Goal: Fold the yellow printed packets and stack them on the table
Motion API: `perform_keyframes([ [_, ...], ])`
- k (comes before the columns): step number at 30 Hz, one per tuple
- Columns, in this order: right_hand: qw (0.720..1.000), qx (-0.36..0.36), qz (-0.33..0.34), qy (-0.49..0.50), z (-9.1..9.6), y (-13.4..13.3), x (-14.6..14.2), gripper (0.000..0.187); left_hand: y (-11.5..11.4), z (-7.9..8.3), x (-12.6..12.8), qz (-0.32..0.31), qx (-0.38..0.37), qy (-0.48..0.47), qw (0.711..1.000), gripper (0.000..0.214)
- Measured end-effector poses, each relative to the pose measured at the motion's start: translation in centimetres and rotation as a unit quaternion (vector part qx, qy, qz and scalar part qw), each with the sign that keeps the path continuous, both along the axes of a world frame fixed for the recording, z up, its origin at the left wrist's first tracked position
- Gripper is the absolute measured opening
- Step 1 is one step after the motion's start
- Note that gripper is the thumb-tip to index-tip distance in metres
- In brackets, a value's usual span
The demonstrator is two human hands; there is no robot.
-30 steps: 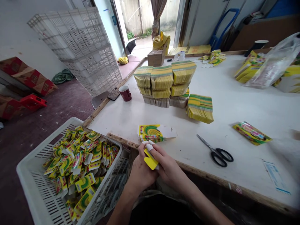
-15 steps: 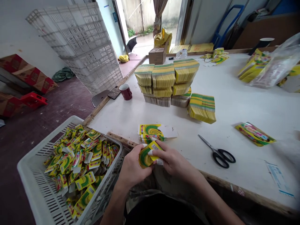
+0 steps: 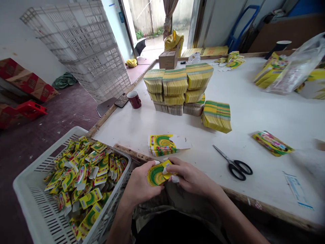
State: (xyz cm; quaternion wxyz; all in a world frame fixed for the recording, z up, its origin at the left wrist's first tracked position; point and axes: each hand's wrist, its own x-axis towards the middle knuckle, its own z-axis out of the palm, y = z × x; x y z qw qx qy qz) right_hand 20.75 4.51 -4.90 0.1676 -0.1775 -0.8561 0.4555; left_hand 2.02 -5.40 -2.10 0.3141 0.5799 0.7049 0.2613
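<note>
Just in front of the table edge, my left hand [image 3: 142, 181] is closed around a yellow and green printed small carton [image 3: 155, 174], possibly more than one layer thick. My right hand [image 3: 186, 174] pinches the carton's right end between thumb and fingers; white coverings show on several fingertips. Beyond the hands lies a short stack of flat cartons [image 3: 162, 144] with white flaps pointing right. To the left, below table height, a white plastic basket [image 3: 27, 189] holds many similar yellow-green cartons [image 3: 86, 176].
Black-handled scissors [image 3: 235, 166] lie right of the hands, near a flat printed packet [image 3: 271, 144]. Tall bundles of flat cartons [image 3: 175, 81] stand mid-table, beside a maroon mug [image 3: 134, 100] and a phone [image 3: 122, 101]. Stacked white crates [image 3: 83, 44] rise at the left.
The carton in my hands has turned flatter, showing more of its green swirl. My right fingers have shifted along its right end. The whole view has shifted slightly.
</note>
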Motion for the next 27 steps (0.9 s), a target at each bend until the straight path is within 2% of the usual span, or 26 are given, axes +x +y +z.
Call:
perform_keyframes([
  [2, 1.000, 0.002, -0.004, 0.002, 0.0, 0.0, 0.2, 0.025, 0.0, 0.0, 0.2, 0.001, 0.007, 0.013, 1.000, 0.049],
  [5, 0.998, 0.017, -0.042, 0.035, -1.1, -0.8, -0.1, 0.037, 0.2, -0.1, 0.5, 0.012, 0.029, 0.034, 0.999, 0.046],
  [9, 0.995, 0.019, -0.068, 0.065, -2.4, -1.6, -0.5, 0.037, 0.1, -0.4, 0.5, 0.013, 0.046, 0.051, 0.998, 0.049],
  [12, 0.994, -0.007, -0.078, 0.082, -2.2, -1.7, -0.5, 0.033, 0.1, -0.6, 0.4, -0.001, 0.045, 0.051, 0.998, 0.054],
  [16, 0.983, -0.017, -0.143, 0.112, -1.3, -1.4, -0.6, 0.039, 0.4, -0.8, 0.6, -0.010, 0.060, 0.046, 0.997, 0.055],
  [19, 0.985, -0.024, -0.116, 0.128, -1.0, -1.0, -0.6, 0.048, 0.4, -1.0, 0.6, -0.005, 0.071, 0.044, 0.996, 0.058],
  [21, 0.986, -0.038, -0.093, 0.130, -1.0, -0.8, -0.6, 0.037, 0.2, -1.3, 0.5, -0.005, 0.067, 0.042, 0.997, 0.059],
  [24, 0.987, -0.039, -0.099, 0.121, -0.9, -0.7, -0.8, 0.015, 0.0, -1.6, 0.4, -0.003, 0.054, 0.021, 0.998, 0.057],
  [25, 0.986, -0.039, -0.102, 0.124, -0.9, -0.7, -0.9, 0.017, 0.0, -1.8, 0.4, 0.002, 0.054, 0.011, 0.998, 0.057],
  [27, 0.983, -0.057, -0.098, 0.147, -1.0, -0.5, -1.5, 0.034, 0.0, -2.1, 0.4, 0.015, 0.056, -0.027, 0.998, 0.056],
])
